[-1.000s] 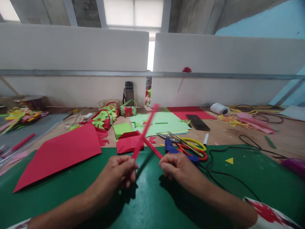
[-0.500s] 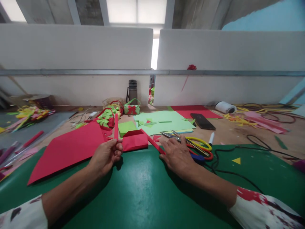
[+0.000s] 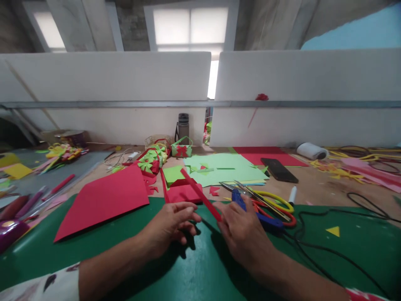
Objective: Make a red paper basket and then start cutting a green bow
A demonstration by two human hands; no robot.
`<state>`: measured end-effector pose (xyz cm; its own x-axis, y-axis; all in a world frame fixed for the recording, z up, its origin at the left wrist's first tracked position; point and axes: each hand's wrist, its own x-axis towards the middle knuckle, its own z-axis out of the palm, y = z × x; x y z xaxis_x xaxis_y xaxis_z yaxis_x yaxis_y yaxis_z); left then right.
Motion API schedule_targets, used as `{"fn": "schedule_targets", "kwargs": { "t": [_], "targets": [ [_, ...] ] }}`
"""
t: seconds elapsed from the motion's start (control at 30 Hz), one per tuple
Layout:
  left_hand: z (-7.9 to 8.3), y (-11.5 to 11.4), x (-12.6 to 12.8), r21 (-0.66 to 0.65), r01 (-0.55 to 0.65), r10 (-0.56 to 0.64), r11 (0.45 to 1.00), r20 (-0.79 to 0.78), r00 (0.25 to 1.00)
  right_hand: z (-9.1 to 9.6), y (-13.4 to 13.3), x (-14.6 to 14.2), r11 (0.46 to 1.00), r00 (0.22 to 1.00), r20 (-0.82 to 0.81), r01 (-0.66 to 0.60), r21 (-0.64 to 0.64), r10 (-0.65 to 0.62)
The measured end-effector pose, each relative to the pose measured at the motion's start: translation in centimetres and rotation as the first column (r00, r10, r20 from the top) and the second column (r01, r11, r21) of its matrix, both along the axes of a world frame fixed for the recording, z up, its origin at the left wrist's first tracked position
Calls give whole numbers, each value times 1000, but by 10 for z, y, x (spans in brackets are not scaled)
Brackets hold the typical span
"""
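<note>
One narrow, flat red paper strip [image 3: 201, 195] sits pinched in right hand [image 3: 242, 232]; left hand [image 3: 172, 225] hangs loose, unladen. Tighter pinching could crease it.

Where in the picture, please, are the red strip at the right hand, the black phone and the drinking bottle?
Red strip [image 3: 201, 194]: head view, middle of its visible length.
Black phone [image 3: 279, 170]: head view, middle of its upper face.
Drinking bottle [image 3: 184, 130]: head view, middle of its body.
</note>
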<state>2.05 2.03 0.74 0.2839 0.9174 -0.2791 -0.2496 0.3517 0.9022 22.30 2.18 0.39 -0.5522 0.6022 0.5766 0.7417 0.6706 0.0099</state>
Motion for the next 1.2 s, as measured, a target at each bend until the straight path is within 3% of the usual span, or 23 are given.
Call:
{"fn": "schedule_targets", "kwargs": {
  "t": [0.07, 0.2, 0.3, 0.37, 0.43, 0.53, 0.63, 0.7, 0.73, 0.87, 1.03, 1.2],
  "targets": [
    [-1, 0, 7, 35, 34, -34, 999, 15, 999, -5, -8, -3, 994, 995, -13, -100, 41, 101],
    [-5, 3, 10, 51, -38, 36, 998, 44, 998, -13, -17, -4, 982, 980, -69, -187, -4, 186],
    [-8, 5, 8, 53, -43, 40, 998, 39, 998, -11, -17, 0, 972, 966, -174, -210, -108, 190],
    [-9, 7, 7, 59, -39, 37, 997, 40, 999, -3, -16, 4, 939, 948, -291, -208, -273, 125],
    [-10, 8, 9, 76, -43, 40, 996, 40, 998, 7, -16, 5, 829, 927, -374, -199, -523, -14],
    [-8, 5, 17, 97, -41, 41, 994, 3, 999, 17, -15, 2, 541, 918, -374, -250, -803, -132],
    [1, 1, 24, 152, 49, -25, 987, -156, 988, 16, -15, -4, 264, 898, -403, -352, -898, -176],
    [10, 6, 21, 276, 162, -49, 947, -376, 925, 9, -12, -5, 192, 870, -447, -412, -891, -206],
    [15, 12, 16, 385, 223, 16, 896, -528, 849, 5, -10, -5, 194, 852, -470, -433, -881, -233],
    [29, 51, -13, 535, 142, 280, 833, -628, 726, -9, 3, 0, 258, 783, -517, -451, -854, -346],
    [22, 93, -25, 501, 304, 259, 810, -771, 583, -14, 6, 0, 266, 752, -545, -476, -838, -371],
    [17, 108, -15, 438, 452, 204, 777, -855, 478, -13, 3, 1, 278, 729, -567, -494, -824, -383]
  ]
}}
